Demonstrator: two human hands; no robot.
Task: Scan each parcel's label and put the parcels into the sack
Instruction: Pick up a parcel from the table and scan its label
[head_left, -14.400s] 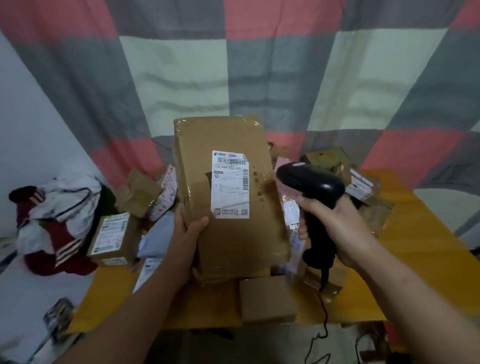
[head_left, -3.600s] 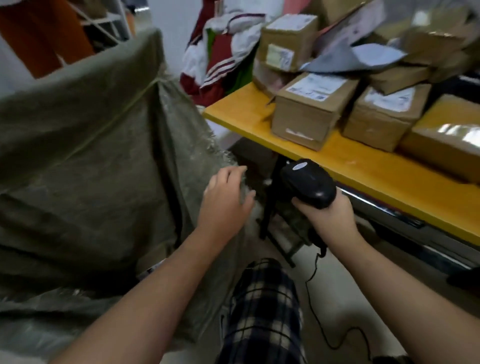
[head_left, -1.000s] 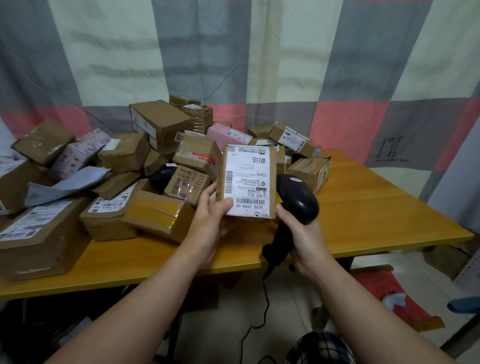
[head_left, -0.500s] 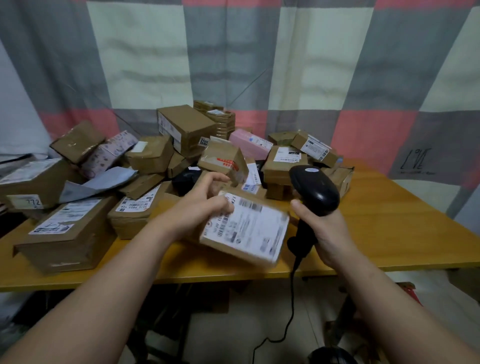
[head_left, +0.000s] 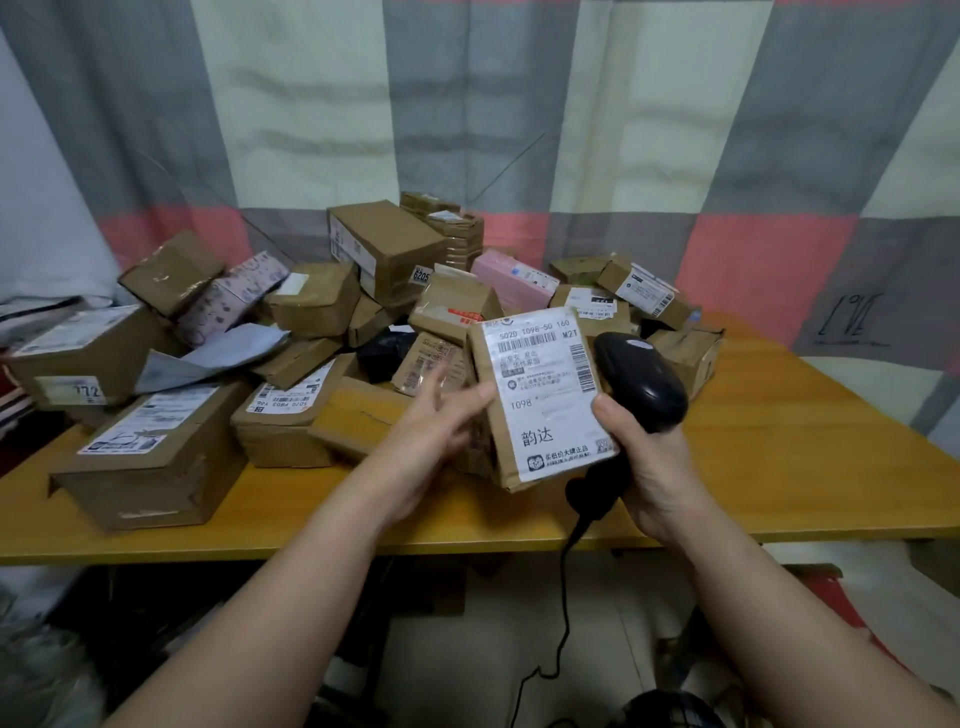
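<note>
A small brown parcel (head_left: 540, 400) stands upright in front of me, its white label with barcodes facing the camera. My left hand (head_left: 441, 421) holds it by its left edge, thumb on the front. My right hand (head_left: 654, 467) grips the handle of a black barcode scanner (head_left: 641, 384), and its thumb touches the parcel's right edge. The scanner's head sits just right of the label. The sack is out of view.
A yellow table (head_left: 769, 467) carries a heap of brown cardboard parcels (head_left: 291, 415), with a large box (head_left: 150, 457) at the front left and a pink parcel (head_left: 511, 278) at the back. A checked curtain (head_left: 519, 130) hangs behind. The scanner cable (head_left: 563, 623) drops below the table edge.
The parcel has been turned from lying tilted with its label slanted to standing upright with the label right way up. The scanner stays beside its right edge.
</note>
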